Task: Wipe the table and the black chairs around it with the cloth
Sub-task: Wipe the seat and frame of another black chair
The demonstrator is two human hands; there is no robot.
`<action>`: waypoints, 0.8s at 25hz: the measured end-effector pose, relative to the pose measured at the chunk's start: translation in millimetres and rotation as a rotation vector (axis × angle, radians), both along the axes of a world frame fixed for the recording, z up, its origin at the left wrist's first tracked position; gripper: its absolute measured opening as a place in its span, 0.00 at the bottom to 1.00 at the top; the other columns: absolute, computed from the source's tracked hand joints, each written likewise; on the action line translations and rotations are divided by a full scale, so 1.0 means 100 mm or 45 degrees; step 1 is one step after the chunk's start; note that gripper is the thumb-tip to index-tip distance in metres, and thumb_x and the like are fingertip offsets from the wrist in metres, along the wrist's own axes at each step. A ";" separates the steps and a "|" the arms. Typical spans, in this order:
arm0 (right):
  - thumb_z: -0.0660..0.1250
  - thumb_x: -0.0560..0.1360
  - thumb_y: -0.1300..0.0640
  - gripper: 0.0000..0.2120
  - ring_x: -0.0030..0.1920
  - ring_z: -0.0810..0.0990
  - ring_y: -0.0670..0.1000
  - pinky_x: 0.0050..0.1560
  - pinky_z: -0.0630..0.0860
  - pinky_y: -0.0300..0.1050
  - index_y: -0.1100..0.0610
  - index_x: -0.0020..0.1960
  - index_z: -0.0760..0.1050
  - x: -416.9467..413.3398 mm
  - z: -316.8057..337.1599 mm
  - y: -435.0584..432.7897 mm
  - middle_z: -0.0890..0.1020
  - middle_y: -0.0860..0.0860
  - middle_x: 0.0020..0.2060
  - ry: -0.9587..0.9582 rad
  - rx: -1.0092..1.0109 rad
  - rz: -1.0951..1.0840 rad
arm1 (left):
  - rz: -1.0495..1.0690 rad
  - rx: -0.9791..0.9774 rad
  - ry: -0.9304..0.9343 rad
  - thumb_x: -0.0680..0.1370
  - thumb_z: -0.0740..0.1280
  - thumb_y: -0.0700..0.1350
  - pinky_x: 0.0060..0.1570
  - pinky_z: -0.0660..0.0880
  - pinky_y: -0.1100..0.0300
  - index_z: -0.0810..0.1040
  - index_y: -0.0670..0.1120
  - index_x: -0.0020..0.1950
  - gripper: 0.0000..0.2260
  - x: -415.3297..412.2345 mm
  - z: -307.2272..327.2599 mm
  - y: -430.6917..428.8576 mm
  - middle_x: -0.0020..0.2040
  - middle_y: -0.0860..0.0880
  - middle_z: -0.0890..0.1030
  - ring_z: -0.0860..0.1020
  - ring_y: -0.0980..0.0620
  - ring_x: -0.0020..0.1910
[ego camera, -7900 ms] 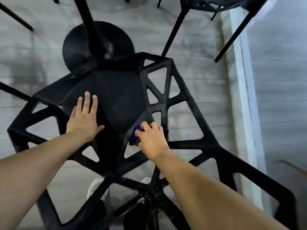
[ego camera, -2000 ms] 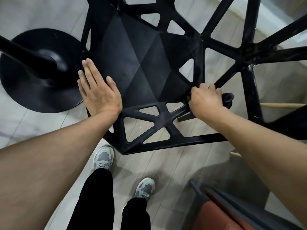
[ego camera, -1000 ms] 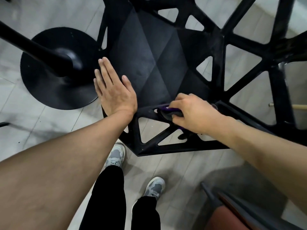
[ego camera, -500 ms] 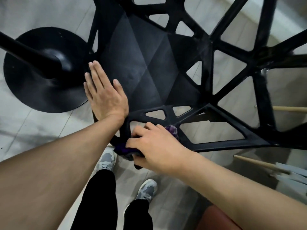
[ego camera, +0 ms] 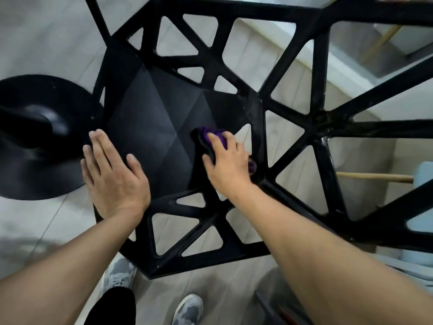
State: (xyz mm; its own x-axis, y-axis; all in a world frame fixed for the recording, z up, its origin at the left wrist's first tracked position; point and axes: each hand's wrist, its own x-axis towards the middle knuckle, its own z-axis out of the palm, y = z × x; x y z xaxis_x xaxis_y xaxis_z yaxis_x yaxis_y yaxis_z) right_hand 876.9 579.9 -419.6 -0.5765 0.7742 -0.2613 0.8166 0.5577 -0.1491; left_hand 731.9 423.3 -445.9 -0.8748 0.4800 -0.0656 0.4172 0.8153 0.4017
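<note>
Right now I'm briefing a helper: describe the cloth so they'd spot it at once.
Start at the black chair with triangular cut-outs. On its solid seat, the right hand presses a bunched cloth. It is the only purple thing against all that black.

left grip — flat on black chair | right grip — holds cloth down on it

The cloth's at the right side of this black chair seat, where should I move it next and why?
Probably sweep the purple cloth leftward across the seat panel toward the left hand. The right hand presses it at the panel's right edge, by the open lattice; the broad stretch between the hands lies bare, and the left hand lies flat on its left edge.
</note>
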 end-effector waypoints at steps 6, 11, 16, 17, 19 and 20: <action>0.66 0.76 0.54 0.23 0.57 0.72 0.61 0.57 0.74 0.59 0.49 0.70 0.72 0.45 0.17 -0.05 0.72 0.56 0.65 0.107 -0.031 0.427 | -0.364 -0.057 0.242 0.85 0.52 0.44 0.80 0.49 0.40 0.50 0.46 0.84 0.26 0.01 0.09 -0.03 0.84 0.42 0.50 0.52 0.38 0.82; 0.63 0.79 0.49 0.24 0.68 0.68 0.58 0.69 0.68 0.57 0.49 0.74 0.67 -0.11 0.10 1.21 0.68 0.55 0.71 0.271 0.354 -0.158 | -1.105 -0.192 0.367 0.83 0.52 0.53 0.79 0.54 0.41 0.59 0.45 0.82 0.28 -0.30 0.06 0.69 0.83 0.41 0.56 0.55 0.38 0.81; 0.65 0.78 0.51 0.26 0.67 0.70 0.59 0.69 0.68 0.57 0.53 0.74 0.67 -0.22 -0.36 0.98 0.70 0.58 0.70 0.248 0.462 -0.401 | -1.102 -0.337 0.356 0.82 0.52 0.58 0.79 0.52 0.41 0.55 0.47 0.83 0.31 -0.30 -0.08 0.75 0.83 0.42 0.55 0.53 0.40 0.82; 0.67 0.77 0.53 0.26 0.66 0.71 0.60 0.68 0.69 0.57 0.54 0.74 0.68 -0.20 -0.36 0.84 0.71 0.58 0.69 0.221 0.454 -0.421 | -1.111 -0.331 0.345 0.82 0.52 0.58 0.79 0.52 0.41 0.54 0.47 0.83 0.31 -0.30 -0.05 0.77 0.83 0.42 0.54 0.53 0.40 0.82; 0.69 0.75 0.56 0.26 0.63 0.73 0.60 0.65 0.71 0.57 0.56 0.72 0.69 -0.18 -0.34 0.80 0.73 0.59 0.67 0.146 0.454 -0.352 | -1.111 -0.347 0.332 0.82 0.51 0.58 0.79 0.53 0.41 0.54 0.47 0.83 0.31 -0.31 -0.01 0.78 0.83 0.42 0.54 0.52 0.40 0.82; 0.70 0.74 0.58 0.26 0.62 0.73 0.60 0.64 0.72 0.57 0.56 0.72 0.70 -0.19 -0.33 0.90 0.74 0.59 0.66 0.128 0.485 -0.321 | -1.108 -0.359 0.328 0.82 0.51 0.58 0.79 0.53 0.40 0.55 0.47 0.83 0.31 -0.30 0.00 0.78 0.83 0.42 0.54 0.52 0.40 0.82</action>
State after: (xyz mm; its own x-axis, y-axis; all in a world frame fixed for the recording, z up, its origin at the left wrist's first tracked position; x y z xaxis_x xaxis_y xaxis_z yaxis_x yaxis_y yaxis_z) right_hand 858.1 669.5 -452.4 -0.3658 0.9235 0.1158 0.9257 0.3739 -0.0575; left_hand 701.6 501.7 -445.8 -0.2217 0.9659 -0.1336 0.9720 0.2298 0.0487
